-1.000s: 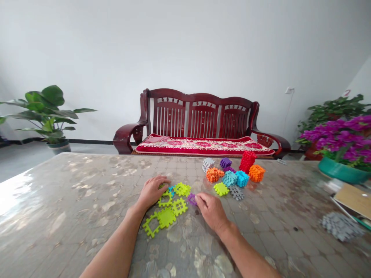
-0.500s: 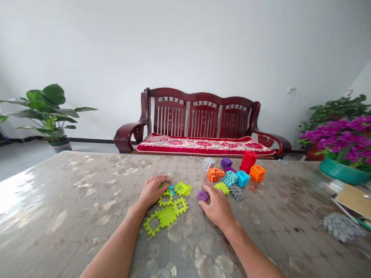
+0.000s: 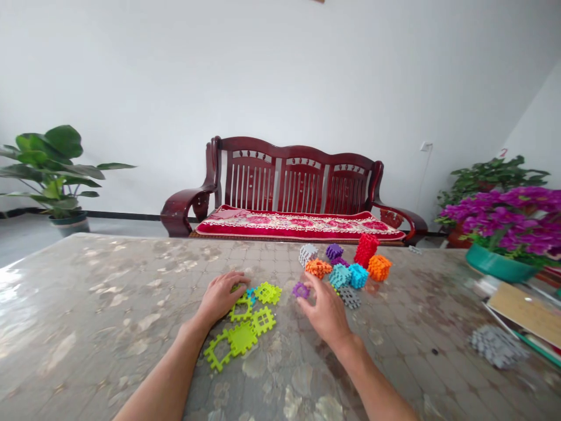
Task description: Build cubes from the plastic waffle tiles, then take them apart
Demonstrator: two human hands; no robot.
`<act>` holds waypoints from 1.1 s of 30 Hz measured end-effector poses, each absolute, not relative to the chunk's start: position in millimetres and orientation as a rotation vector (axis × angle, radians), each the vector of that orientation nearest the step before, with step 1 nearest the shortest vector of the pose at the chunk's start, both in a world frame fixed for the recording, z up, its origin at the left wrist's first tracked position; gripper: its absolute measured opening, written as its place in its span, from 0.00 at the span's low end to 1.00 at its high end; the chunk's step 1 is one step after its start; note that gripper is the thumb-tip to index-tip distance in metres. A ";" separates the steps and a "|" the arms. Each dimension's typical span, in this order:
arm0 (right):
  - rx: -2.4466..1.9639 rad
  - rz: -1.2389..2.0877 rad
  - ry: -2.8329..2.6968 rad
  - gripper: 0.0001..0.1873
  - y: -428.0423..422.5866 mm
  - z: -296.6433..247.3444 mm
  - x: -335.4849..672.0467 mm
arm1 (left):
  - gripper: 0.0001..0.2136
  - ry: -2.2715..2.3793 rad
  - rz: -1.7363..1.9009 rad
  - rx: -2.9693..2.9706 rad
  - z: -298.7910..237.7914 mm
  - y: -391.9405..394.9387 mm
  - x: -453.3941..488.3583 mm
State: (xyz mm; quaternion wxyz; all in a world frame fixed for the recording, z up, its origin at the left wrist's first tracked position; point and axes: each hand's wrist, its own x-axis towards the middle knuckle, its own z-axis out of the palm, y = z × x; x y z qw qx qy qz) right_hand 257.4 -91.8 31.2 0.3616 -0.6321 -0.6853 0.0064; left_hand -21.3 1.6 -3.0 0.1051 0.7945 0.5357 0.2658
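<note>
My left hand (image 3: 221, 297) rests on the table at the left edge of a group of lime-green interlocking tiles, fingers stretched over the nearest ones. A solid green tile (image 3: 242, 338) lies between two open-framed ones. A small blue piece (image 3: 251, 294) shows by my left fingertips. My right hand (image 3: 328, 310) is low over the table, thumb and forefinger apart, beside a small purple notched piece (image 3: 300, 290). Whether the fingertips touch that piece is unclear. Behind this hand, another green tile is mostly hidden.
Stacks of coloured tiles stand beyond my right hand, including a red stack (image 3: 366, 250), an orange stack (image 3: 379, 268) and a grey stack (image 3: 349, 297). More grey tiles (image 3: 498, 346) lie at right, near a teal flowerpot (image 3: 499, 262). A wooden bench (image 3: 302, 181) stands behind the table.
The view has turned slightly right. My right hand and the purple piece have shifted a little farther from me, and the hand now covers most of the green tile behind it. My left hand stays put.
</note>
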 end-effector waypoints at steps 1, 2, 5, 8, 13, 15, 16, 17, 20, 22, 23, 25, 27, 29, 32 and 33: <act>-1.624 0.035 -1.714 0.27 -88.9 36.1 262.9 | 0.14 1.583 0.783 2.339 -3.1 1.7 -21.2; -1.626 0.050 -1.656 0.27 -85.1 41.3 269.8 | 0.14 1.584 0.781 2.338 -3.3 1.8 -21.2; -1.659 0.089 -1.468 0.30 -68.0 56.2 299.1 | 0.14 1.577 0.784 2.339 -4.8 2.5 -21.7; -1.703 0.138 -1.328 0.33 -44.5 66.2 335.4 | 0.14 1.573 0.808 2.334 -6.3 3.0 -22.4; -1.915 0.077 -1.302 0.32 -7.5 68.9 383.8 | 0.14 1.585 0.798 2.327 -7.2 2.5 -22.6; -2.038 0.043 -1.325 0.31 2.3 66.8 394.7 | 0.14 1.588 0.794 2.330 -8.0 2.6 -22.8; -2.099 0.023 -1.334 0.31 6.0 65.7 398.5 | 0.14 1.588 0.793 2.332 -8.6 2.8 -23.0; -2.156 0.003 -1.340 0.31 9.2 64.5 401.5 | 0.14 1.588 0.793 2.334 -9.3 3.2 -23.3; -2.265 -0.050 -1.366 0.30 16.4 62.1 407.0 | 0.14 1.589 0.784 2.340 -11.3 5.2 -24.4; -2.299 -0.068 -1.397 0.29 20.1 61.2 408.3 | 0.14 1.589 0.776 2.343 -12.1 6.4 -24.8; -2.311 -0.071 -1.411 0.29 21.7 60.8 408.4 | 0.14 1.588 0.774 2.345 -12.3 6.7 -24.9; -2.330 -0.064 -1.424 0.28 23.9 60.1 407.5 | 0.13 1.584 0.776 2.347 -12.4 7.0 -24.9; -2.345 -0.045 -1.423 0.29 24.8 59.3 405.7 | 0.13 1.587 0.780 2.347 -12.3 6.7 -24.8; -2.348 -0.023 -1.418 0.29 24.5 58.3 404.0 | 0.13 1.594 0.779 2.344 -12.0 6.2 -24.8; -2.309 0.026 -1.387 0.29 22.8 57.7 404.6 | 0.13 1.593 0.775 2.342 -11.2 5.9 -24.8; -2.271 0.037 -1.359 0.27 22.0 58.2 405.5 | 0.13 1.591 0.774 2.343 -10.9 5.8 -24.8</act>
